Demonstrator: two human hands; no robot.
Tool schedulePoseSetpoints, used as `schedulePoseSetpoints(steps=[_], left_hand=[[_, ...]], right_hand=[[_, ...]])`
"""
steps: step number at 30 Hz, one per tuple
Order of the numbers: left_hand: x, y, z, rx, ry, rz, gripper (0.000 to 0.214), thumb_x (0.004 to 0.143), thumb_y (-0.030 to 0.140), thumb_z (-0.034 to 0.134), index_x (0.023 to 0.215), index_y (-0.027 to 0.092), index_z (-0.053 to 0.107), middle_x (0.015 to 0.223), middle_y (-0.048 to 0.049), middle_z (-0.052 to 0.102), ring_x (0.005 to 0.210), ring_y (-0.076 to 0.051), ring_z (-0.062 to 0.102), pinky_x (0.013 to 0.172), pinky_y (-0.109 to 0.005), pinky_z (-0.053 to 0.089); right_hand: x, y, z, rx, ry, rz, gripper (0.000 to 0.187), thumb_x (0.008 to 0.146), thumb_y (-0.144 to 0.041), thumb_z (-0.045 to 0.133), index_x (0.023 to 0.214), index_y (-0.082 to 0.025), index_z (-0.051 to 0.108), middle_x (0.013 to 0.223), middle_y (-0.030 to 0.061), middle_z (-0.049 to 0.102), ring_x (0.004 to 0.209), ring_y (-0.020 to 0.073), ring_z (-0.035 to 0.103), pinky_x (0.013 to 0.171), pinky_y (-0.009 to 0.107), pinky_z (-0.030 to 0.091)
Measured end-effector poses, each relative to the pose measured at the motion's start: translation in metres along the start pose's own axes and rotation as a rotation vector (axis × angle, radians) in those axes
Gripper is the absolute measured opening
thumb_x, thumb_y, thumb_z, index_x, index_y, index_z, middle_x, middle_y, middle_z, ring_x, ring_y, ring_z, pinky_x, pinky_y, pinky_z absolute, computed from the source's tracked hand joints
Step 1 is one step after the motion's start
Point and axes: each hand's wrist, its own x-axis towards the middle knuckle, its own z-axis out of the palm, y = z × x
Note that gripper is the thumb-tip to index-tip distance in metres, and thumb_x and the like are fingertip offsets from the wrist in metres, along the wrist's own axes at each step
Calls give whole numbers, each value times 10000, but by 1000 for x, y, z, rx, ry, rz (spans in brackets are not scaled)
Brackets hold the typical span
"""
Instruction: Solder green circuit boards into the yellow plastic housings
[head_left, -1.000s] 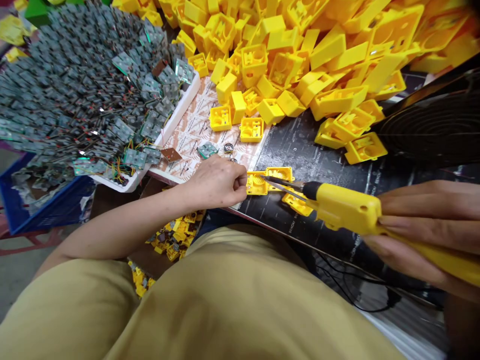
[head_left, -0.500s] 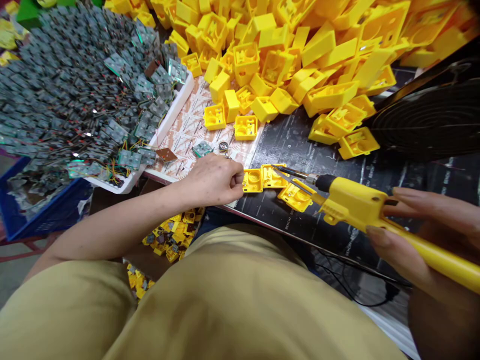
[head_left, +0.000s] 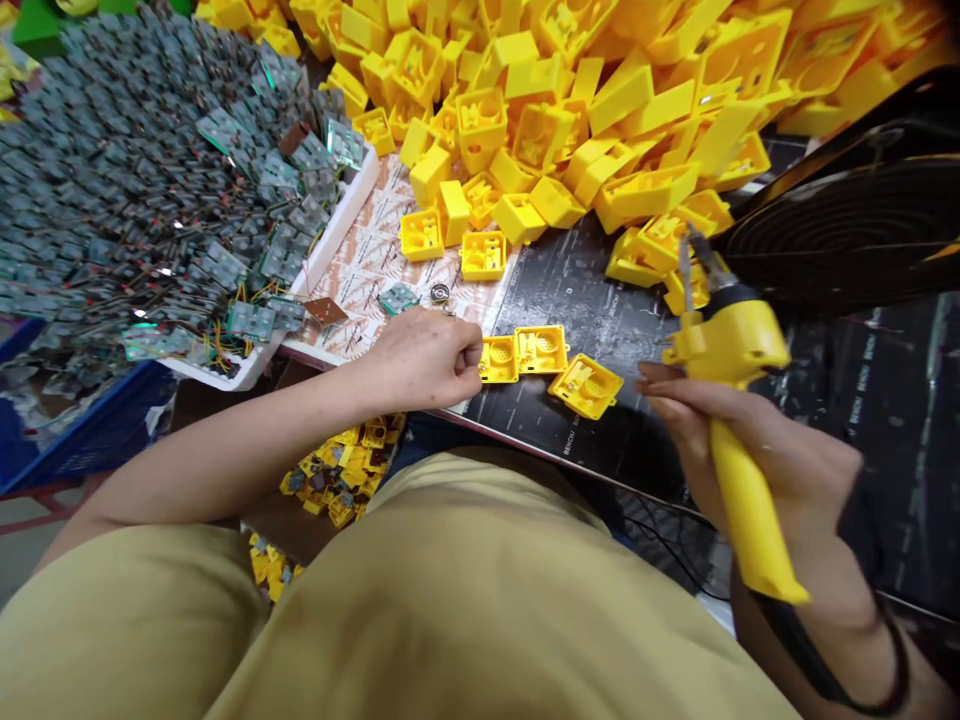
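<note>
My right hand [head_left: 765, 450] is closed around the handle of a yellow soldering gun [head_left: 750, 500], held above the black part of the bench with its metal tip pointing up and away. My left hand [head_left: 431, 355] rests closed at the bench edge, its curled fingers against a small open yellow case [head_left: 499, 358]. What those fingers pinch, if anything, is hidden. A second yellow case [head_left: 541, 350] touches the first, and a third yellow case [head_left: 587, 386] lies turned at an angle to their right. Behind the left hand are a small circuit board [head_left: 398, 297] and a round speaker [head_left: 440, 293].
Yellow cases [head_left: 517, 130] are heaped across the back. At left, a white foam tray [head_left: 337, 235] is piled with wired circuit boards, above a blue crate [head_left: 97, 410]. A dark round fan [head_left: 847, 230] stands at right. Below the bench, a box holds yellow parts [head_left: 341, 470].
The soldering gun has lifted away from the yellow cases and swung upright to the right, my right hand turning with it. My left hand keeps its place by the first case.
</note>
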Motion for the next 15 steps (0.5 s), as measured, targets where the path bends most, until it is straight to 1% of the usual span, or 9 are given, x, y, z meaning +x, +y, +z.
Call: schedulePoseSetpoints(steps=[2, 3, 5, 7, 9, 11, 12, 14, 15], left_hand=[[-3, -3, -3, 5, 12, 9, 139, 732, 254, 561, 792, 190, 669, 710, -23, 694, 700, -203, 645, 677, -299, 451], [-5, -4, -5, 8, 44, 18, 182, 742, 281, 567, 857, 185, 670, 768, -33, 707, 738, -213, 651, 697, -309, 459], [-7, -6, -7, 8, 157, 57, 302, 776, 350, 570, 1001, 166, 649, 933, -72, 720, 855, -244, 659, 773, -345, 480], [-6, -2, -4, -6, 286, 136, 403, 824, 411, 558, 1120, 143, 606, 1134, -121, 687, 1035, -278, 634, 897, -392, 476], [-1, 8, 7, -2, 358, 239, 511, 859, 460, 569, 1241, 121, 551, 1324, -163, 600, 1216, -314, 554, 1014, -437, 432], [6, 21, 22, 43, 348, 320, 617, 876, 446, 602, 1364, 92, 468, 1431, -195, 514, 1302, -338, 488, 1059, -457, 403], [9, 26, 29, 64, 316, 346, 623, 895, 386, 599, 1409, 81, 424, 1429, -197, 517, 1291, -326, 500, 1047, -440, 416], [12, 34, 38, 73, 222, 398, 569, 932, 229, 530, 1459, 91, 368, 1359, -163, 588, 1215, -265, 562, 1001, -385, 447], [11, 35, 39, 62, 182, 428, 550, 936, 166, 493, 1467, 111, 362, 1320, -136, 622, 1184, -234, 582, 1001, -370, 445]], right_hand=[[1, 3, 12, -23, -2, -46, 283, 815, -241, 751, 1065, -230, 618, 1040, 45, 727, 869, 193, 719, 774, 257, 585], [-1, 5, 18, -31, -9, -59, 368, 791, -291, 777, 1100, -215, 594, 1098, 79, 711, 944, 229, 711, 816, 302, 592], [-5, 8, 28, -39, -43, -66, 528, 753, -371, 805, 1175, -194, 541, 1187, 136, 667, 1088, 300, 663, 876, 401, 589], [-10, 10, 35, -45, -62, -69, 549, 771, -351, 792, 1220, -210, 508, 1185, 125, 659, 1127, 304, 643, 889, 434, 587], [-12, 13, 35, -53, -55, -74, 516, 811, -287, 755, 1254, -239, 494, 1178, 94, 662, 1114, 277, 651, 886, 415, 591], [-13, 18, 29, -58, -44, -82, 510, 840, -248, 716, 1294, -251, 482, 1228, 95, 647, 1126, 266, 649, 886, 394, 593], [-12, 20, 25, -59, -47, -91, 517, 847, -242, 705, 1311, -249, 478, 1264, 104, 633, 1140, 267, 643, 892, 389, 591], [-11, 26, 16, -58, -64, -113, 527, 854, -243, 696, 1333, -242, 477, 1325, 119, 602, 1143, 263, 643, 905, 374, 588], [-10, 28, 14, -56, -76, -123, 531, 855, -244, 694, 1340, -237, 476, 1339, 124, 594, 1135, 258, 648, 909, 365, 587]])
